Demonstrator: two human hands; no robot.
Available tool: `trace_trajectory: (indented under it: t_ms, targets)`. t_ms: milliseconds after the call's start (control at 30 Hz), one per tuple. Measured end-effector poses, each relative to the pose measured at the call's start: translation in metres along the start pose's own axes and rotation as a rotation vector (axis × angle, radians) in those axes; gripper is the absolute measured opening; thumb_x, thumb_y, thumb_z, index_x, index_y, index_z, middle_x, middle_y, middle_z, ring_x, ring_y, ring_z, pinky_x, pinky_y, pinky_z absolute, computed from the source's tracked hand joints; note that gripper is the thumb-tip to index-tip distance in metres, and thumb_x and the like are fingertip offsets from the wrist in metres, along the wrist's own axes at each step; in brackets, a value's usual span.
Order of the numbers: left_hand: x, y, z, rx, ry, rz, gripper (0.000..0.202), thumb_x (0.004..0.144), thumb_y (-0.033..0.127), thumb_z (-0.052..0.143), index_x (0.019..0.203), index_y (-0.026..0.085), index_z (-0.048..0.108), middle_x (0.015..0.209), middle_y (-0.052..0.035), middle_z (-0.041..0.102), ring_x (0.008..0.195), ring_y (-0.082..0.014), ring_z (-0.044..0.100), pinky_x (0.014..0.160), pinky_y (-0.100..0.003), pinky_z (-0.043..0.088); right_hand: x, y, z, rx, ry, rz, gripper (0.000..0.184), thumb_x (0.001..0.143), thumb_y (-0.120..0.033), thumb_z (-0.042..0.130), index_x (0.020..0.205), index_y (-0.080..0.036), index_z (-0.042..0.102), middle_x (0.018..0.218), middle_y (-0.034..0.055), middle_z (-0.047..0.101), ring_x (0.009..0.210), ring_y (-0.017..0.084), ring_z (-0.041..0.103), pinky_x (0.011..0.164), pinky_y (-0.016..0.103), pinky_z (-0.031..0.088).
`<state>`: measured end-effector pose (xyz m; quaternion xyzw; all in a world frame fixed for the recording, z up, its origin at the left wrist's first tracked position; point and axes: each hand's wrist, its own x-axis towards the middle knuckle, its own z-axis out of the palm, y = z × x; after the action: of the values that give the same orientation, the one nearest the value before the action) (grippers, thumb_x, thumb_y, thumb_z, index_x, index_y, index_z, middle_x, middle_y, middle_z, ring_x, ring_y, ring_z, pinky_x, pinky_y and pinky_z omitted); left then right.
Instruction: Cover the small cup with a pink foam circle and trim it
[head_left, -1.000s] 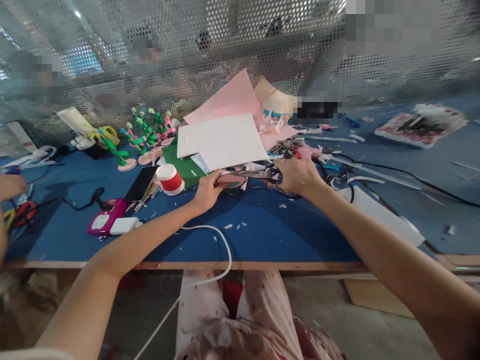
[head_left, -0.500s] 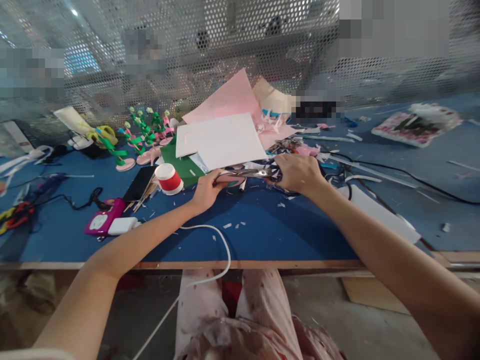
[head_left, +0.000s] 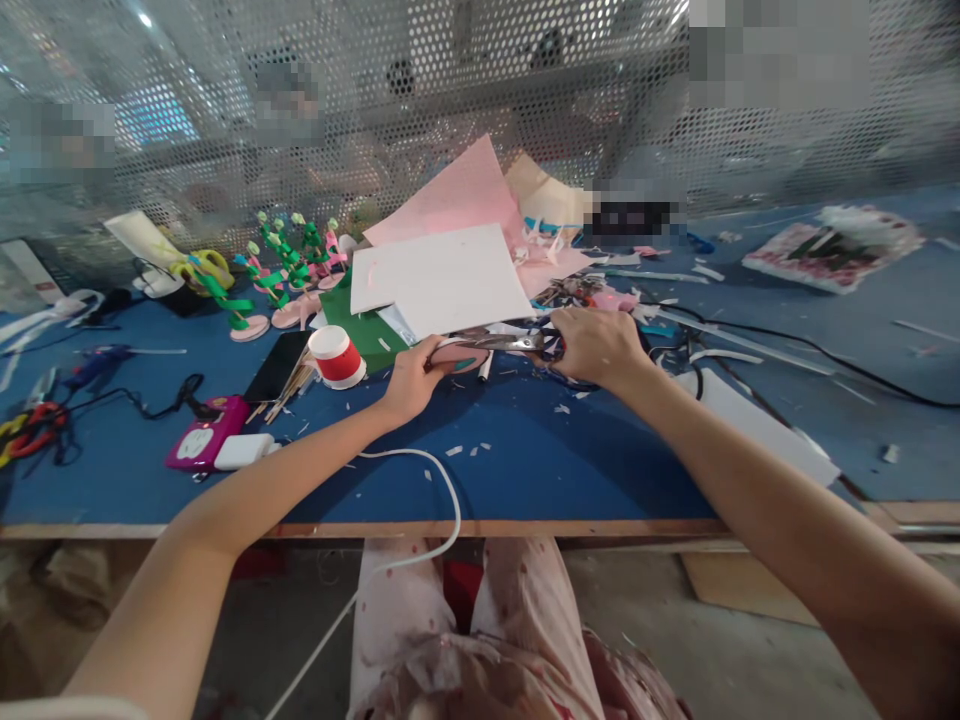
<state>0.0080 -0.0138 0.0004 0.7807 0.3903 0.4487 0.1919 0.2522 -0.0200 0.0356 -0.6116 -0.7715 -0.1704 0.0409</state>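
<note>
My right hand (head_left: 600,345) is wrapped round the handles of metal scissors (head_left: 523,343), whose blades point left. Between the fingers of my left hand (head_left: 409,388) is a pink, rounded flat piece (head_left: 450,354); its material is hard to make out. The blades reach along the upper side of this piece, close to my left fingertips. A small teal patch shows on or beside the piece. Just behind the scissors lies a white sheet (head_left: 442,280), over pink sheets (head_left: 465,195) and a green sheet (head_left: 358,322). Left of my left hand stands a red and white paper cup (head_left: 337,357).
Several green and pink craft plants (head_left: 289,260) stand at the back left. A purple power box (head_left: 208,432), a glue gun (head_left: 97,365) and pliers (head_left: 37,425) lie farther left. Paper scraps and a black cable (head_left: 810,352) spread rightward. A perforated metal screen (head_left: 450,90) rises behind.
Both hands keep nearly the same place and hold. The scissor blades and the pink piece have shifted very slightly against each other.
</note>
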Motion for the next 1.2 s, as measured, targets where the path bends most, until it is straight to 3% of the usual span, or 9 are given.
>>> trace_trajectory:
  t_ms: [467,933,1200]
  targets:
    - [0.0011,0.0027,-0.0002,-0.03,-0.002,0.01,0.007,0.075,0.011,0.061,0.079,0.016,0.057,0.064,0.0036,0.058,0.058,-0.0097,0.05,0.056,-0.021,0.04,0.0014,-0.0062,0.0001,-0.027,-0.158,0.018,0.058,0.078,-0.058,0.038,0.106,-0.011,0.058,0.1,0.0166,0.068,0.091,0.032,0.062,0.063,0.032,0.036]
    - [0.0016,-0.0015,0.0014,-0.119,0.026,-0.031,0.007,0.074,0.013,0.061,0.08,0.016,0.058,0.065,0.0029,0.059,0.058,-0.0102,0.051,0.054,-0.022,0.043,0.0012,-0.0032,0.0016,-0.025,-0.091,-0.002,0.061,0.079,-0.062,0.032,0.103,-0.011,0.058,0.096,0.0169,0.069,0.087,0.03,0.063,0.059,0.03,0.032]
    - [0.0013,-0.001,0.0013,-0.099,0.011,-0.033,0.009,0.074,0.012,0.061,0.081,0.016,0.057,0.066,0.0026,0.059,0.06,-0.0103,0.053,0.055,-0.021,0.044,0.0026,-0.0033,0.0024,-0.041,-0.122,-0.002,0.059,0.079,-0.06,0.034,0.098,-0.012,0.062,0.093,0.0169,0.069,0.083,0.031,0.063,0.058,0.031,0.033]
